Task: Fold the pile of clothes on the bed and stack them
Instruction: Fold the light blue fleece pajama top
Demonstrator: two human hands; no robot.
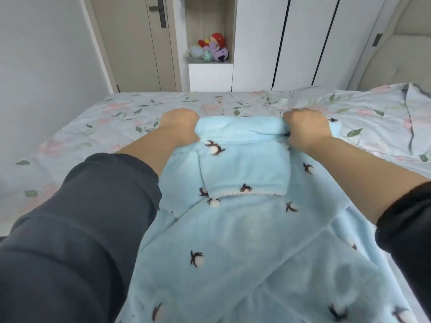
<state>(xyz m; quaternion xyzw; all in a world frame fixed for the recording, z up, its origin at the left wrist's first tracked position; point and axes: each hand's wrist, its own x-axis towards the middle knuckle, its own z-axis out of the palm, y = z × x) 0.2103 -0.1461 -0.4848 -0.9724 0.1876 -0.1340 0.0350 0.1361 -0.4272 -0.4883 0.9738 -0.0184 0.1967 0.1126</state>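
Across the room, a pale door (140,43) stands closed, its dark handle (161,12) high on the right side. Just right of it, an open shelf (210,61) in the white wardrobe (300,43) holds a huddle of soft toys (215,48), a red one on top. Far right, a padded headboard (401,54) rises above a flowered pillow (417,117). Plain wall (42,66) on the left.

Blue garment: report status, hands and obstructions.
Left hand, right hand both grip garment at far rolled edge. Garment spread on bed, part-folded. Nothing blocking.
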